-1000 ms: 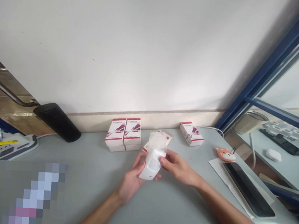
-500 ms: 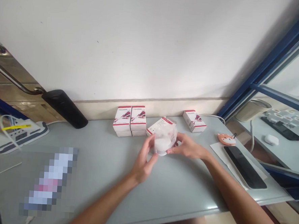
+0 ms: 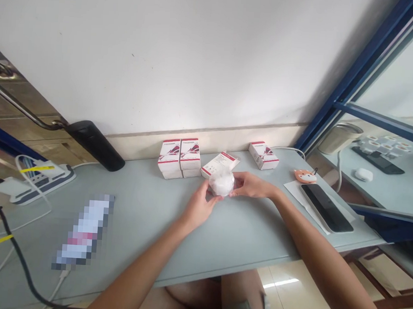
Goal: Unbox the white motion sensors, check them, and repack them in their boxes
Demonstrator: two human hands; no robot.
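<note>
Both my hands hold a small white device in a clear plastic bag (image 3: 221, 183) just above the grey table (image 3: 146, 225). My left hand (image 3: 199, 205) grips its near left side with thumb and fingers closed on it. My right hand (image 3: 249, 185) pinches its right side. Right behind the bag lies a red-and-white box (image 3: 217, 163) on its side. A stack of similar boxes (image 3: 180, 157) stands by the wall, and a single box (image 3: 263, 155) lies further right.
A black cylinder (image 3: 95, 144) leans at the wall to the left. A power strip (image 3: 40, 181) with cables sits at the far left. A phone (image 3: 326, 214) on white paper and an orange fox-shaped item (image 3: 305, 176) lie right. A blurred object (image 3: 84, 231) lies front left.
The bagged white device went from upright and long to bunched into a compact bundle between my hands. My hands moved further from me, closer to the boxes; the camera tilted down.
</note>
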